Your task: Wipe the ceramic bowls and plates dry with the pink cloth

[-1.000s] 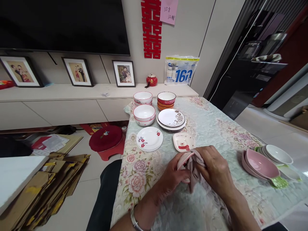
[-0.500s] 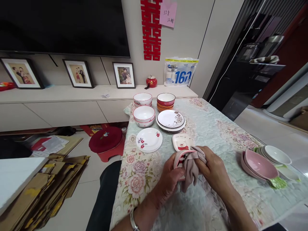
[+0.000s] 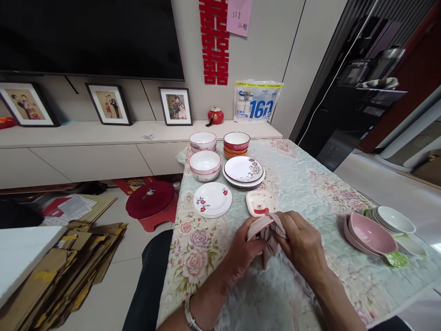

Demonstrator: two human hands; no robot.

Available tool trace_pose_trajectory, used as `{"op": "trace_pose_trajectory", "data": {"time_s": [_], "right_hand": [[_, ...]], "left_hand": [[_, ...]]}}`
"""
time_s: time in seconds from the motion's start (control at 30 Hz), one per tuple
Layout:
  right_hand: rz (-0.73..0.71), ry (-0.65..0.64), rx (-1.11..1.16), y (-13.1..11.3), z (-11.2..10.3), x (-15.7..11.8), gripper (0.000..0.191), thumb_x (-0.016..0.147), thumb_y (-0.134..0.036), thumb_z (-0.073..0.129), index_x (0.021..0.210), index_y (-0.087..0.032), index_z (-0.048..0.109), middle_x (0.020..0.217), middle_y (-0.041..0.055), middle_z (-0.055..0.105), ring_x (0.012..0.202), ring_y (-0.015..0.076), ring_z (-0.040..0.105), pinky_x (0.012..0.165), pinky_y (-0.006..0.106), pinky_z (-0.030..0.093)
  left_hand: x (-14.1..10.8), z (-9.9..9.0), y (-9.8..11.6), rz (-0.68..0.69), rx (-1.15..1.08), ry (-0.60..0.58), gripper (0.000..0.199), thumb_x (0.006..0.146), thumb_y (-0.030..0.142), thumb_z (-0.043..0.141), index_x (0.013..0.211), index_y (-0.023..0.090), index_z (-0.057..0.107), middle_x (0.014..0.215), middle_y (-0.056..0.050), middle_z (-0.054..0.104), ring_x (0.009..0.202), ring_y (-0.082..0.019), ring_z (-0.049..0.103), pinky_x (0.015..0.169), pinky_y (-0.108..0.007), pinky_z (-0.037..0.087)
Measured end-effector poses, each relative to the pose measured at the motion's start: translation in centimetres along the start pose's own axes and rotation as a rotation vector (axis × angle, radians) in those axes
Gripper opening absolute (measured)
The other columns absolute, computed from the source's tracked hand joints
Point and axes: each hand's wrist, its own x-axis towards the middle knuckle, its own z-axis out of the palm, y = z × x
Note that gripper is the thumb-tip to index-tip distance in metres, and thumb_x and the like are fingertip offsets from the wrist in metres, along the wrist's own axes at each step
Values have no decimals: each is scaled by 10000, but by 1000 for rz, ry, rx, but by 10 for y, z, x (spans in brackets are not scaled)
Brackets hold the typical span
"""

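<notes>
My left hand (image 3: 243,248) is closed around the left side of a small pink-rimmed dish (image 3: 259,225), which is tilted so that its edge faces me. My right hand (image 3: 303,241) grips a greyish-pink cloth (image 3: 273,246) and presses it over the dish's right edge; part of the cloth hangs below. Most of the dish's inner face is hidden. Just beyond my hands lies a square cream dish (image 3: 259,201) with a bear design, flat on the floral tablecloth (image 3: 196,266).
Flowered plates (image 3: 212,199) are stacked left of the bear dish, with larger brown-patterned plates (image 3: 243,169) behind. White bowls (image 3: 205,163) and red-and-orange bowls (image 3: 236,143) stand farther back. Pink leaf-shaped bowls (image 3: 372,234) and white bowls (image 3: 396,220) sit at the right.
The dish has tipped, so its printed inner face shows less and its rim shows more. My right hand and the cloth have shifted slightly along its edge.
</notes>
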Motion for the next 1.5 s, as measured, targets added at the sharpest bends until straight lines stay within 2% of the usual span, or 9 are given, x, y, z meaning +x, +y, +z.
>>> {"op": "trace_pose_trajectory", "data": {"time_s": [0.13, 0.27, 0.53, 0.83, 1.03, 1.17, 1.27, 1.37, 1.5], "right_hand": [[-77, 42, -7, -5, -4, 2, 230, 984, -277, 485, 1162, -204, 610, 939, 78, 668, 862, 211, 620, 751, 319, 464], [-12, 89, 70, -5, 2, 4, 203, 987, -286, 478, 1126, -198, 598, 936, 75, 657, 857, 206, 621, 731, 315, 482], [231, 1, 201, 3, 18, 2, 301, 994, -442, 446, 980, -202, 626, 848, 46, 638, 751, 192, 635, 660, 297, 480], [474, -181, 465, 8, 16, 7, 208, 917, -332, 487, 976, -196, 633, 797, 13, 667, 722, 185, 632, 643, 277, 491], [264, -36, 270, 18, 19, -1, 190, 920, -275, 512, 1021, -183, 645, 847, 37, 647, 735, 178, 627, 662, 280, 491], [7, -33, 213, 16, 8, -2, 275, 962, -209, 469, 1210, -193, 586, 1004, 76, 636, 835, 175, 652, 701, 274, 518], [-97, -33, 196, 9, -1, 0, 280, 973, -197, 463, 1229, -203, 578, 1045, 93, 630, 912, 193, 648, 749, 287, 528], [-101, -17, 224, 4, -1, 2, 271, 977, -211, 465, 1222, -201, 578, 1043, 97, 628, 938, 204, 640, 784, 301, 528], [77, 8, 246, 2, 12, 1, 259, 992, -273, 443, 1202, -202, 578, 973, 77, 644, 856, 198, 654, 740, 302, 524]], "left_hand": [[2, 0, 0, 74, 141, 67, 298, 641, 121, 641, 934, 154, 684, 786, -4, 636, 734, -155, 520, 691, -257, 420], [1, 2, -4, 71, 181, 149, 240, 673, 127, 555, 883, 163, 665, 739, -6, 624, 679, -160, 529, 612, -254, 421], [3, 3, -14, 27, -26, 210, 370, 538, 85, 524, 875, 164, 655, 715, 11, 607, 646, -139, 503, 547, -225, 379], [1, 12, -5, -8, -350, 191, 395, 509, 47, 542, 880, 154, 624, 693, 24, 571, 644, -132, 528, 595, -244, 406], [-2, 8, 1, -98, -358, 50, 261, 615, 146, 699, 869, 140, 638, 751, -28, 628, 681, -145, 565, 602, -238, 416], [-3, 1, 4, -96, -402, -59, 318, 726, 304, 758, 981, 141, 660, 884, -61, 654, 795, -167, 579, 697, -262, 439], [-3, -1, 6, -111, -340, -126, 383, 709, 328, 793, 1022, 141, 675, 880, -61, 657, 789, -181, 583, 692, -274, 430], [-3, 0, 5, -52, -233, -95, 364, 691, 288, 809, 1005, 137, 702, 879, -58, 681, 801, -186, 593, 726, -279, 434], [-1, 2, -2, -1, -233, 11, 345, 769, 268, 727, 1095, 154, 707, 1023, -86, 725, 920, -227, 635, 815, -308, 460]]}}
